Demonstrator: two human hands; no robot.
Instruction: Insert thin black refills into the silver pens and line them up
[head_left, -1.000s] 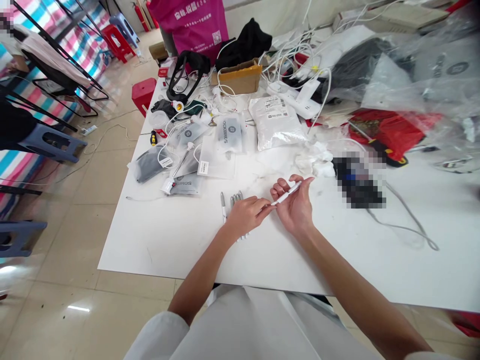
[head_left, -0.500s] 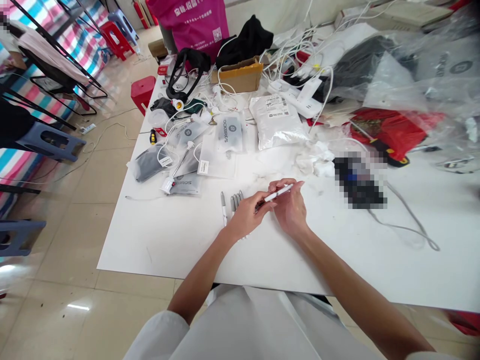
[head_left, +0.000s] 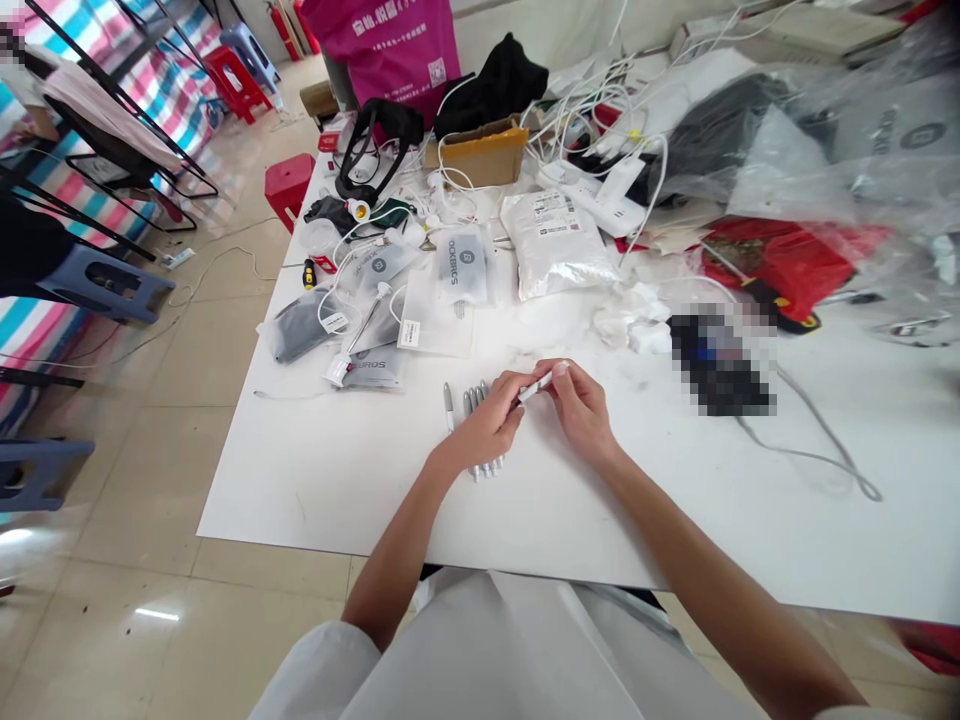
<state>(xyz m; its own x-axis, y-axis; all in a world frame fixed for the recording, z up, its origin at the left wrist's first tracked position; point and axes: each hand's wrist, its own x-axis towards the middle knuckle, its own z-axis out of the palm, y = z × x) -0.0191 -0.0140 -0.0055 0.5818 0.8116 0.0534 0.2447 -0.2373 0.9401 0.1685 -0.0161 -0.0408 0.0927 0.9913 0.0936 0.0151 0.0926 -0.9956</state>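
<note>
A white pen (head_left: pixel 535 388) with a dark end is held between my two hands over the table. My left hand (head_left: pixel 491 420) is closed around its dark end, which the fingers partly hide. On the other end, the thumb and fingers of my right hand (head_left: pixel 581 408) pinch the white barrel. Several grey-and-white pens (head_left: pixel 480 398) lie side by side beneath and beside my left hand, partly covered by it. A single similar pen (head_left: pixel 448 405) lies a little apart to their left.
Grey plastic pouches (head_left: pixel 461 265), a white parcel bag (head_left: pixel 559 245), a cardboard box (head_left: pixel 484 152) and tangled white cables crowd the white table's (head_left: pixel 337 480) far side. Crumpled tissue (head_left: pixel 637 318), a blurred-out dark object (head_left: pixel 724 360) with a grey cable, and a red bag (head_left: pixel 810 260) are to the right.
My right hand has turned and its fingers have closed onto the white end of the pen, where they were more spread before. My left hand keeps its hold.
</note>
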